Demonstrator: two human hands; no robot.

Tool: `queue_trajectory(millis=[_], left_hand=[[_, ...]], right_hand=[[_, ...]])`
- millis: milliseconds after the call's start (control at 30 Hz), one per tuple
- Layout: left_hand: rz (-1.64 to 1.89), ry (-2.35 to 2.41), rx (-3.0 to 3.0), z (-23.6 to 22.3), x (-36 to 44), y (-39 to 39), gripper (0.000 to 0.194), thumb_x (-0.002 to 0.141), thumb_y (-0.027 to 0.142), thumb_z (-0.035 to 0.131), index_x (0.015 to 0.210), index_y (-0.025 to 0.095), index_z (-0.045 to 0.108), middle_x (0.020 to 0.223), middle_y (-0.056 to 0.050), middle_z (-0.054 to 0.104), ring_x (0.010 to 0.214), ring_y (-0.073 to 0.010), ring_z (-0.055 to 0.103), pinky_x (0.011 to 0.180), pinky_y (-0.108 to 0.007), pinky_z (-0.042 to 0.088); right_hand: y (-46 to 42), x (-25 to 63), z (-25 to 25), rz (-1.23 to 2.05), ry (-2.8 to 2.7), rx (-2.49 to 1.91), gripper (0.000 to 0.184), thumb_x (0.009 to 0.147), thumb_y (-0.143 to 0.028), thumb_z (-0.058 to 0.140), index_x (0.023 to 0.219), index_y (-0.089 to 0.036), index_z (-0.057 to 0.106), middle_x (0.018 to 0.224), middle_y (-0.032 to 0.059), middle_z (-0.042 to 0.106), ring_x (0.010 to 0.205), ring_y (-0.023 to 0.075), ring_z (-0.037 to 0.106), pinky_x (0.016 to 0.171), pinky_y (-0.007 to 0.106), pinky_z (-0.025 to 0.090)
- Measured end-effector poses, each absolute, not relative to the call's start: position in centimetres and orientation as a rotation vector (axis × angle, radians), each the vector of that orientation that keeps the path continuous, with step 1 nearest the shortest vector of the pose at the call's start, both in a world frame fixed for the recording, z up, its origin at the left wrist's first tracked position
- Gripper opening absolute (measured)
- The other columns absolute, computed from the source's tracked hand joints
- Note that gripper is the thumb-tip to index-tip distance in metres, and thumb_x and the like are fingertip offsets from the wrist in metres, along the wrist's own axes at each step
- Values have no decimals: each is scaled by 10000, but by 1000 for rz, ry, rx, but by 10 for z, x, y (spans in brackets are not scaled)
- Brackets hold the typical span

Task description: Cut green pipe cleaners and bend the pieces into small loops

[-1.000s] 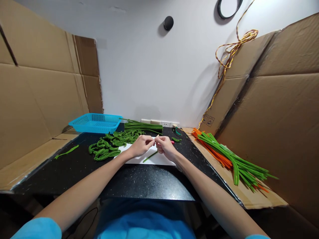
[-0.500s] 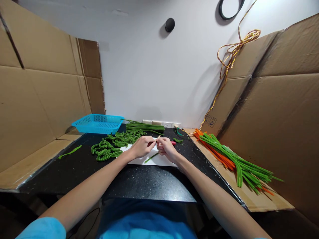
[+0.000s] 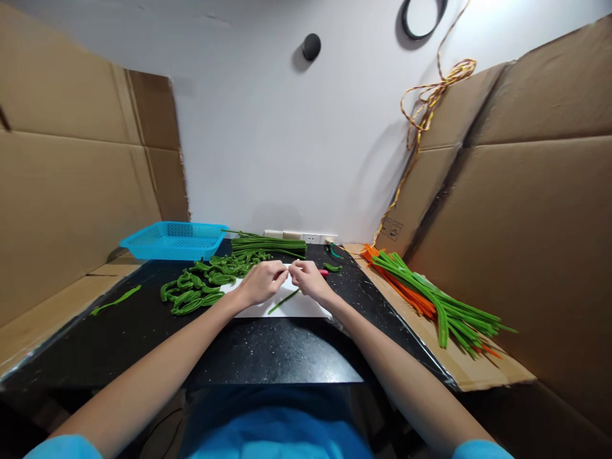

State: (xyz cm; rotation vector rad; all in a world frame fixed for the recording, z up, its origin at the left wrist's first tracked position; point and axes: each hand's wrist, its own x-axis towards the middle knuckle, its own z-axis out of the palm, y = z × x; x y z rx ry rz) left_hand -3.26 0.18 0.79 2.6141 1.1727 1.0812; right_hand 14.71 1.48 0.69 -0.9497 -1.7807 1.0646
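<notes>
Over a white sheet [image 3: 258, 310], my left hand [image 3: 262, 282] and my right hand [image 3: 310, 280] meet with pinched fingertips. Between them is something small and thin, mostly covered by the fingers, and I cannot make out its kind. Below the hands a green pipe cleaner [image 3: 283, 302] lies slanted on the sheet, its upper end running behind my right hand. A red handle [image 3: 324, 273] shows just past my right hand; the rest of that tool is hidden. To the left of my left hand spreads a pile of looped green pipe cleaners [image 3: 191, 296].
Straight green pipe cleaners [image 3: 270, 245] lie bundled at the back of the black table [image 3: 268, 357]. A blue basket [image 3: 176, 242] stands back left. Green and orange pipe cleaners [image 3: 435, 296] rest on cardboard at right. Cardboard walls [image 3: 526, 191] flank both sides. A twisted cord [image 3: 396, 191] hangs at right.
The whole view has shifted, so the scene sits farther left. A pale thin end that stuck up between the fingertips no longer shows clearly; both hands remain pinched together.
</notes>
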Motion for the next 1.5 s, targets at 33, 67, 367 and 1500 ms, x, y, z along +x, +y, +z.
queue_trajectory(millis=[33, 67, 367, 1500], left_hand=[[1114, 1229, 2573, 10, -33, 2, 292, 984, 305, 482, 769, 178, 633, 745, -31, 616, 656, -152, 524, 621, -272, 325], [1175, 1270, 2518, 15, -33, 1, 294, 985, 319, 480, 767, 176, 616, 734, -25, 607, 645, -149, 510, 616, -270, 324], [1513, 901, 2538, 81, -26, -59, 272, 992, 354, 470, 787, 192, 545, 659, 13, 481, 585, -124, 411, 595, -268, 341], [851, 561, 927, 3, -24, -6, 326, 814, 258, 541, 593, 197, 309, 568, 68, 230, 448, -52, 224, 405, -173, 205]], right_hand=[[13, 148, 10, 854, -1892, -950, 337, 914, -388, 545, 641, -205, 470, 572, -24, 469, 515, 103, 373, 525, 246, 237], [12, 150, 13, 638, -1966, -965, 310, 932, -375, 554, 679, -202, 502, 610, -12, 512, 556, 115, 413, 557, 250, 247], [5, 153, 14, 150, -2260, -1049, 196, 952, -212, 562, 757, -208, 553, 640, 7, 573, 567, 136, 442, 606, 276, 204], [4, 159, 8, 122, -2304, -777, 239, 1030, -351, 398, 933, -216, 571, 685, 20, 602, 592, 167, 508, 619, 270, 319]])
